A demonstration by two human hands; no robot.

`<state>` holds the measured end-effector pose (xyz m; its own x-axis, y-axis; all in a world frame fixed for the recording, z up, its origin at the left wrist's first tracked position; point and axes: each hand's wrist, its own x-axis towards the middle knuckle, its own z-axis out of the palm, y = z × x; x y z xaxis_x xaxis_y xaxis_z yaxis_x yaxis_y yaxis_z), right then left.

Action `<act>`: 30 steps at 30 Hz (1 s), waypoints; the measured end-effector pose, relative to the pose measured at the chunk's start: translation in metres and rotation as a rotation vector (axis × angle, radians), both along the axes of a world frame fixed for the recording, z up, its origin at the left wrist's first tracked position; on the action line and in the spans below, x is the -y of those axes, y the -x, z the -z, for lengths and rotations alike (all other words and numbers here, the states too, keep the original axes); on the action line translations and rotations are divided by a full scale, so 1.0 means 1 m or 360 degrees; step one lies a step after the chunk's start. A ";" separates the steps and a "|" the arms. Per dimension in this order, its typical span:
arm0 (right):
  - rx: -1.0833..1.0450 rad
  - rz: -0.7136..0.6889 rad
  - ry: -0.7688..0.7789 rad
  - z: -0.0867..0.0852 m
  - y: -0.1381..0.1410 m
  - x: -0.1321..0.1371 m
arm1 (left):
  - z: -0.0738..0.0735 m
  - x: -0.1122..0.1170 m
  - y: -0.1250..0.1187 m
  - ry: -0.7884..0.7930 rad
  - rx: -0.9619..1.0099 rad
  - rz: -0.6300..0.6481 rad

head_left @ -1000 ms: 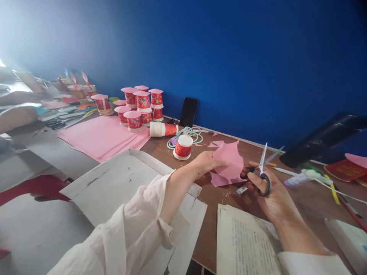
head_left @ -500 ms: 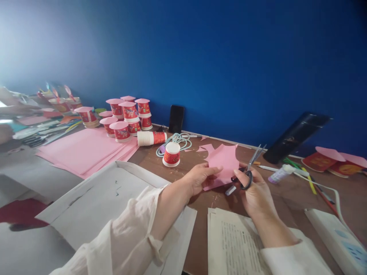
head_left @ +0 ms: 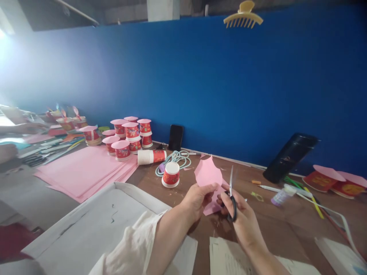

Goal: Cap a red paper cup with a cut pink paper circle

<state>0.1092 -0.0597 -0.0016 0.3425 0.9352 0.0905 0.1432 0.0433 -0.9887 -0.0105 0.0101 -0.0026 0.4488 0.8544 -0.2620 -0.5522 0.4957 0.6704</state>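
Observation:
My left hand [head_left: 198, 197] pinches a piece of pink paper [head_left: 208, 175] by its lower edge and holds it upright above the brown table [head_left: 275, 217]. My right hand [head_left: 240, 214] is closed round the black handles of a pair of scissors [head_left: 231, 193]. The blades point up, just right of the paper. A pink scrap [head_left: 212, 206] shows below, between the two hands. An upside-down red paper cup [head_left: 171, 174] stands a little to the left of my left hand.
Pink sheets [head_left: 83, 172] and stacked red cups with pink lids [head_left: 130, 134] lie at the left. Also in view: a cup stack on its side [head_left: 151, 156], a coiled cable [head_left: 174, 157], a phone [head_left: 175, 138], a black bottle [head_left: 289, 156], a glue stick [head_left: 281, 195], pens, white cardboard [head_left: 94, 225] and a printed page [head_left: 229, 259].
The camera has tilted up. My left hand has raised the pink paper to stand upright, and the scissors have swung from pointing right to pointing straight up beside it.

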 end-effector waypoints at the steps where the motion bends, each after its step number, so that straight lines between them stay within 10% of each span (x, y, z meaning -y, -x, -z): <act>1: 0.0019 -0.0007 0.0052 0.000 0.000 0.001 | -0.001 -0.001 0.000 -0.0008 0.0015 -0.0036; 21: 0.0068 -0.0146 0.0219 0.013 0.002 -0.005 | -0.002 -0.003 -0.002 -0.0089 0.0066 -0.0322; 30: 0.0203 -0.0247 0.0054 0.015 0.013 -0.005 | -0.004 0.001 -0.004 0.0027 0.0078 -0.0115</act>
<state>0.0966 -0.0547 -0.0167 0.1817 0.9791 0.0913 0.2619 0.0413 -0.9642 -0.0063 0.0094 0.0012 0.3985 0.8808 -0.2559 -0.6190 0.4642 0.6335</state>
